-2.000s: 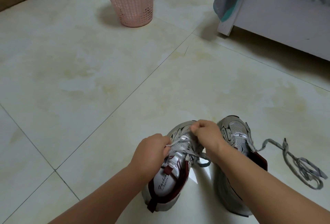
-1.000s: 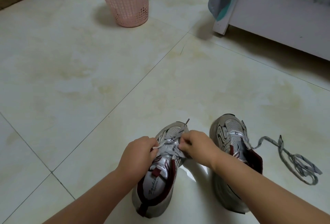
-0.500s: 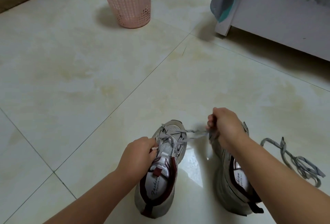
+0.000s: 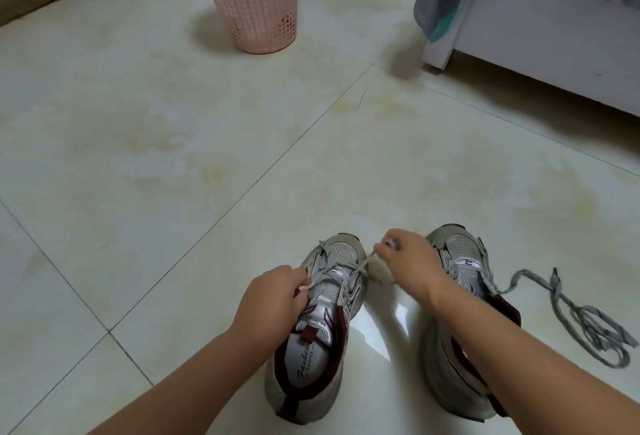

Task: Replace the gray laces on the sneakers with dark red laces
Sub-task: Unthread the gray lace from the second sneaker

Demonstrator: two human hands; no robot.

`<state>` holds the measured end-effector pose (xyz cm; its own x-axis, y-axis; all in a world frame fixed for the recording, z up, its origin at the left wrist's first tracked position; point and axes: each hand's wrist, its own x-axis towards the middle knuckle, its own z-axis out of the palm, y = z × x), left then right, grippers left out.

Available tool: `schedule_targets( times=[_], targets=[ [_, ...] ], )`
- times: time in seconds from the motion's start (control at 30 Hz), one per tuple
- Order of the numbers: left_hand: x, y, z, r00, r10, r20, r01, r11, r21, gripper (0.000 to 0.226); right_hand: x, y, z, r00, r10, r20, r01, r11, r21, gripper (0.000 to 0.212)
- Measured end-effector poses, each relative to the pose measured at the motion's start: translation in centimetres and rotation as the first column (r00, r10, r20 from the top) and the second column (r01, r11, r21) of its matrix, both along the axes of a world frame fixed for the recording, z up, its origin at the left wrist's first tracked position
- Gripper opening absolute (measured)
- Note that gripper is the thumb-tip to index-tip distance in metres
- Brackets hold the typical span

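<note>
- Still early, by the look of things: old laces coming out, no dark red laces anywhere in view.
- Right shoe [image 4: 464, 299], under and beyond the right forearm: eyelets seemingly bare; stripped, most likely.
- Left shoe [image 4: 325, 310], between the two hands: gray lace [image 4: 362, 265] threaded only across the toe-end eyelets, upper rows already free.
- Pulled lace [image 4: 585, 323], right of the right arm: heaped in loose loops on the floor [image 4: 173, 157], one end running back to the right shoe's side; whether attached or merely touching, cannot tell.
- Right hand [image 4: 405, 261], just beyond the left shoe's toe: fingers curled, pinching one gray lace end, strand stretched from shoe to fingers.
- Left hand [image 4: 273, 296], at the left shoe's near side: fingers curled, pinching the other pale lace end at the eyelets.
- Left to do, judging from this: draw the last crossings out, then thread red laces through both shoes.
</note>
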<state>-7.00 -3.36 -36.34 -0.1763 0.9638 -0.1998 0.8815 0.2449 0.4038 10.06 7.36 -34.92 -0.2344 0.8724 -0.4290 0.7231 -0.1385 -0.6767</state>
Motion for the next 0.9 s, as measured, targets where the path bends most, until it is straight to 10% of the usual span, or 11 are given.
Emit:
schedule_targets(
  times=[0.13, 0.3, 0.57, 0.9],
  targets=[
    [0.1, 0.1, 0.0, 1.000, -0.005, -0.002, 0.005, 1.000, -0.001, 0.017, 1.9, 1.9, 0.9, 0.857, -0.427, -0.289, 0.405, 0.904, -0.136, 0.018],
    [0.1, 0.1, -0.1, 1.000, -0.022, -0.018, 0.022, 1.000, -0.008, 0.018, 2.2, 2.4, 2.0, 0.692, -0.575, -0.437, 0.512, 0.817, -0.265, 0.021],
    [0.3, 0.2, 0.0, 1.000, -0.026, -0.010, 0.026, 1.000, -0.013, 0.015, -0.6, -0.7, 0.0, 0.981, -0.016, -0.192, -0.015, 0.987, -0.159, 0.014],
    [0.4, 0.2, 0.2, 1.000, -0.023, 0.014, 0.024, 1.000, -0.021, 0.016, -3.1, -1.5, -0.7, 0.965, 0.226, 0.135, -0.229, 0.973, 0.008, 0.025]
  ],
)
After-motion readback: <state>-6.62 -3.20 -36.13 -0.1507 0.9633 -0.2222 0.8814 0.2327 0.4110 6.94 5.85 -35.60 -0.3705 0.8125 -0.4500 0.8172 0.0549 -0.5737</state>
